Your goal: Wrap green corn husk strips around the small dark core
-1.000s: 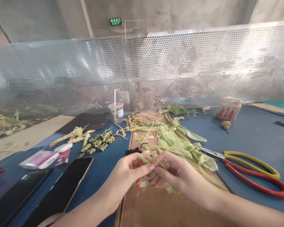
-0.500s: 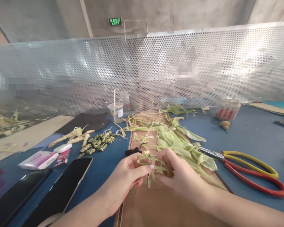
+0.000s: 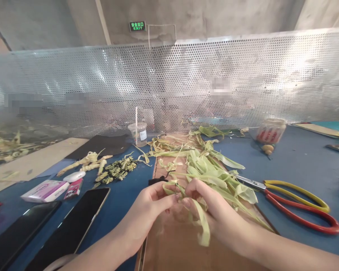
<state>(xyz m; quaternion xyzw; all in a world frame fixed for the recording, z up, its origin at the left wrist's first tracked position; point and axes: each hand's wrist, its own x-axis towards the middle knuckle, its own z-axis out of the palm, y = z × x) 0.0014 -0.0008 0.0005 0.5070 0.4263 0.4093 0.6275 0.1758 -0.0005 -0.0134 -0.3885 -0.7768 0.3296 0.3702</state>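
Between my two hands is a pale green strip of corn husk (image 3: 203,226), its free end curling down over the brown board (image 3: 169,248). My left hand (image 3: 155,203) pinches one part of it with thumb and fingers. My right hand (image 3: 206,203) is closed on the strip a little to the right. Just beyond my fingers lie a black object (image 3: 157,181) and a few thin husk pieces (image 3: 171,165). A heap of loose corn husks (image 3: 206,165) spreads over the board's right side. The exact twist at my fingertips is partly hidden.
Scissors (image 3: 296,197) with yellow and red handles lie at right, near a glass jar (image 3: 271,130). To the left are phones (image 3: 70,222), a tissue pack (image 3: 45,190), a pile of small green knotted pieces (image 3: 117,169) and a plastic cup (image 3: 138,133). A perforated metal screen (image 3: 180,82) stands behind.
The husk strip's loose end has swung out to the right and now hangs below my right hand. My right fingers have closed in nearer to my left thumb.
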